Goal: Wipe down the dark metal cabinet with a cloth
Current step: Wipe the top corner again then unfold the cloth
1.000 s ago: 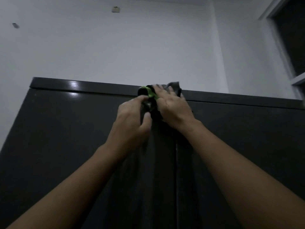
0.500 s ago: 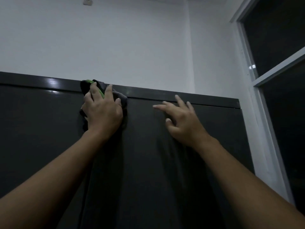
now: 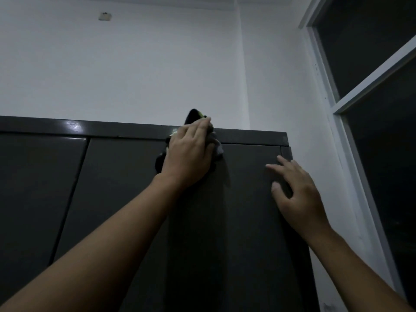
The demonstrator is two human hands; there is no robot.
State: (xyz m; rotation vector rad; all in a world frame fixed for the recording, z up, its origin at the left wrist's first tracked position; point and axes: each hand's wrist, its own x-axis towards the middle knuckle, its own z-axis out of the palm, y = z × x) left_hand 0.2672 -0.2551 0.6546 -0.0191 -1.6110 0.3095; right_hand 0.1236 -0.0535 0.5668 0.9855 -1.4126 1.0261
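Observation:
The dark metal cabinet (image 3: 117, 199) fills the lower part of the view, its top rim running across the middle. My left hand (image 3: 189, 154) presses a bunched dark cloth (image 3: 216, 147) with a green patch flat against the top rim and upper door. Its fingers lie fairly straight over the cloth and the thumb is hidden. Part of the cloth sticks up above my fingertips. My right hand (image 3: 295, 188) rests open on the door near the cabinet's upper right corner, fingers spread, holding nothing.
A white wall (image 3: 135, 64) rises behind the cabinet, with a small fixture (image 3: 105, 16) high up. A dark window with a white frame (image 3: 351, 102) stands close to the cabinet's right side. A door seam (image 3: 74, 181) runs down at the left.
My right hand let go of the cloth and moved right onto the door. My left hand has slid the cloth rightward along the top rim; the view shifted toward the cabinet's right corner.

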